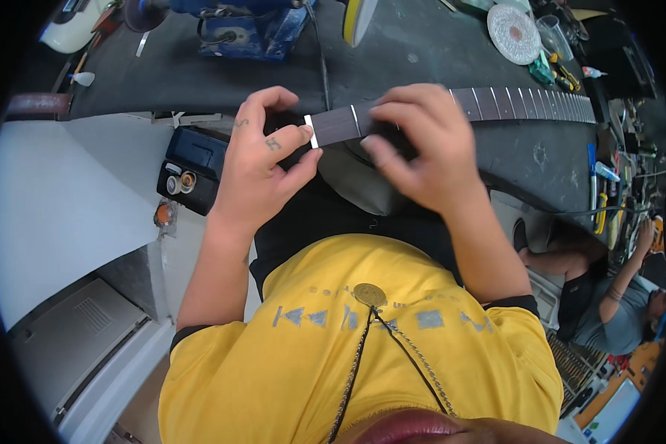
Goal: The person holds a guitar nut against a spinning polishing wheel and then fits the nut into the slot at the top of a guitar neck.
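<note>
A guitar neck (488,103) with a dark fretboard and shiny frets lies across the front of the dark workbench, its near-left end over the edge. At that end sits a narrow white nut (313,132), set crosswise. My left hand (263,148) has its index fingertip and thumb closed around the nut, the other fingers curled behind. Over the fretboard, just right of the nut, is my right hand (425,137). Its fingers and thumb are smeared by motion, and whether anything is between them cannot be made out.
A blue bench machine (251,33) with a yellow-edged wheel (359,18) stands at the back, its cable crossing the bench. Pens and tools (599,185) lie at the right. An open dark case (189,174) is below left. Another person (614,311) sits at the far right.
</note>
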`<control>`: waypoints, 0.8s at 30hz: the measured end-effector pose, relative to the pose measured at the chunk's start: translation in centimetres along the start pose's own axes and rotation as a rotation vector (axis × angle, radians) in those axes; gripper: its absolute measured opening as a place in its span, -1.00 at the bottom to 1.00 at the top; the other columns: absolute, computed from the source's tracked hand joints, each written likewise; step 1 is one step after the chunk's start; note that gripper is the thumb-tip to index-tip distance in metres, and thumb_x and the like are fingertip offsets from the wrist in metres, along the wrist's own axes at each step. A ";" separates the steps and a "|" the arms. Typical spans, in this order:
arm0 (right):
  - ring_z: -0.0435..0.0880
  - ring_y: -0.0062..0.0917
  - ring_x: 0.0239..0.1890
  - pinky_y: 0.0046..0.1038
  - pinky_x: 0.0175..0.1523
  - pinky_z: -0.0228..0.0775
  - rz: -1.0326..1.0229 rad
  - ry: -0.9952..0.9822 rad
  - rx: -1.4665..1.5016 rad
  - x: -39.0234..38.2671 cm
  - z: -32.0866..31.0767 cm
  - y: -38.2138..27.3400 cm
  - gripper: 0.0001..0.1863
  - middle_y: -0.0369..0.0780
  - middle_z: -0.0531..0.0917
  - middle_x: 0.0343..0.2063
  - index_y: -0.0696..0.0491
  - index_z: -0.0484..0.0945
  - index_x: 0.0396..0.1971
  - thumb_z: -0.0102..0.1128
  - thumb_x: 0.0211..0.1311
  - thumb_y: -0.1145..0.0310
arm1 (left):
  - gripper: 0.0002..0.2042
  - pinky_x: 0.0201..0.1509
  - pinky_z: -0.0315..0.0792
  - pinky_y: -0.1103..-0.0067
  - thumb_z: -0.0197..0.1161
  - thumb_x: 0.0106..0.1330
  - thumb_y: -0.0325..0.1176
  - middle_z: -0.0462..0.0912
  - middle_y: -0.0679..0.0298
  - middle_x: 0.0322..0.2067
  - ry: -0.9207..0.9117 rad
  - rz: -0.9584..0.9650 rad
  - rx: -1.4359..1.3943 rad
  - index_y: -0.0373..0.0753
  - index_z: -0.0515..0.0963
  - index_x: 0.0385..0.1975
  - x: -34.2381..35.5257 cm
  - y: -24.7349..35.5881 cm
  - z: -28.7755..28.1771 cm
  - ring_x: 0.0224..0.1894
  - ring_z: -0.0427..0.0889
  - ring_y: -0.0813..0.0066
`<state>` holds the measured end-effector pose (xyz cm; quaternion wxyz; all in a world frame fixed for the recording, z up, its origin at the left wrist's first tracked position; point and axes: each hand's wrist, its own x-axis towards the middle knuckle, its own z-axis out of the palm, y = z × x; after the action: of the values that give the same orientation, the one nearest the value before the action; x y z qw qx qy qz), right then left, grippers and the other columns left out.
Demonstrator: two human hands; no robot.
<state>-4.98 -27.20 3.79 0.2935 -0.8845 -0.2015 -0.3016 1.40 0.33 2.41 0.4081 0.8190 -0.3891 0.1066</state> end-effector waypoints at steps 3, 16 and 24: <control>0.76 -0.15 0.11 -0.12 0.23 0.57 -0.003 -0.104 0.006 1.5 2.0 -2.5 -0.55 -0.16 0.79 0.05 0.05 0.76 0.00 0.69 0.09 0.33 | -0.62 0.35 0.59 0.23 0.68 0.04 -0.54 0.59 -0.04 0.32 -0.040 -0.021 0.019 -0.30 0.80 -0.09 0.0 0.5 -0.8 0.27 0.66 -0.03; 0.74 -0.22 0.07 -0.14 0.19 0.51 0.159 -0.450 0.007 4.7 3.1 -2.5 -0.52 -0.25 0.73 -0.07 -0.08 0.81 0.04 0.65 0.05 0.25 | -0.54 0.50 0.50 0.16 0.69 0.08 -0.45 0.54 -0.01 0.42 -0.083 -0.047 0.049 -0.16 0.83 0.06 -0.9 -0.1 -2.0 0.45 0.58 -0.11; 0.74 -0.21 0.06 -0.17 0.22 0.53 0.198 -0.429 0.115 4.6 2.6 -2.4 -0.51 -0.26 0.74 -0.05 -0.07 0.81 0.05 0.67 0.03 0.28 | -0.55 0.47 0.50 0.14 0.66 0.10 -0.48 0.65 0.06 0.31 -0.116 -0.040 0.036 -0.19 0.80 0.06 -0.8 -0.1 -2.0 0.40 0.60 -0.06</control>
<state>-1.78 -22.94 6.01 0.3222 -0.9255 -0.1883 -0.0647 1.17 2.32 3.25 0.3722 0.8387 -0.3935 0.0576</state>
